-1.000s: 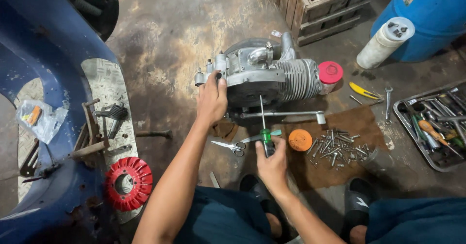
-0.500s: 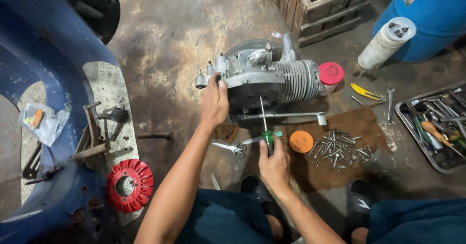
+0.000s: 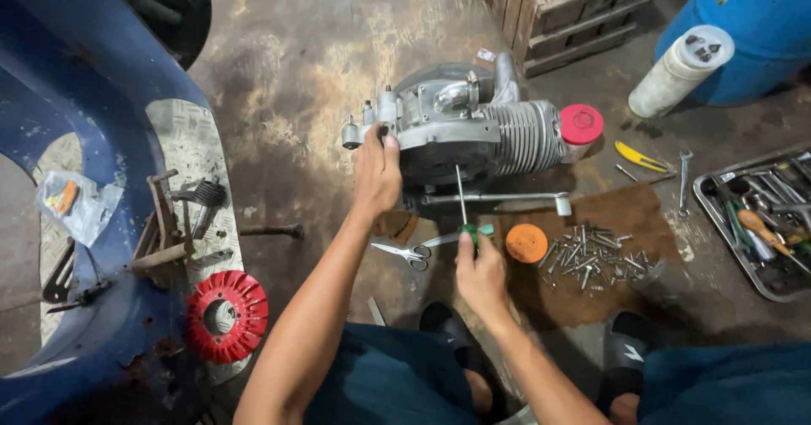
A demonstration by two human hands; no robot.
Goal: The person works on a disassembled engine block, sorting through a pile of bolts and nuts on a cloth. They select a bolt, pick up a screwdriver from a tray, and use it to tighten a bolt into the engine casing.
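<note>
A grey metal engine (image 3: pixel 473 129) with cooling fins and a red cap (image 3: pixel 581 124) lies on the stained concrete floor. My left hand (image 3: pixel 378 171) grips the engine's left end. In my right hand (image 3: pixel 480 275) is a green-handled screwdriver (image 3: pixel 463 209), its shaft pointing up with the tip against the engine's dark underside. A long metal lever (image 3: pixel 498 198) sticks out to the right below the engine.
Scissors (image 3: pixel 418 252) and an orange lid (image 3: pixel 526 243) lie by my right hand, next to a heap of bolts (image 3: pixel 591 254). A tool tray (image 3: pixel 760 222) is at the right, a wooden crate (image 3: pixel 566 11) and blue barrel (image 3: pixel 752 19) behind. A blue scooter body (image 3: pixel 76 222) and red fan wheel (image 3: pixel 226 316) are at the left.
Both hands keep their hold. The view has shifted only slightly; the screwdriver stays against the engine.
</note>
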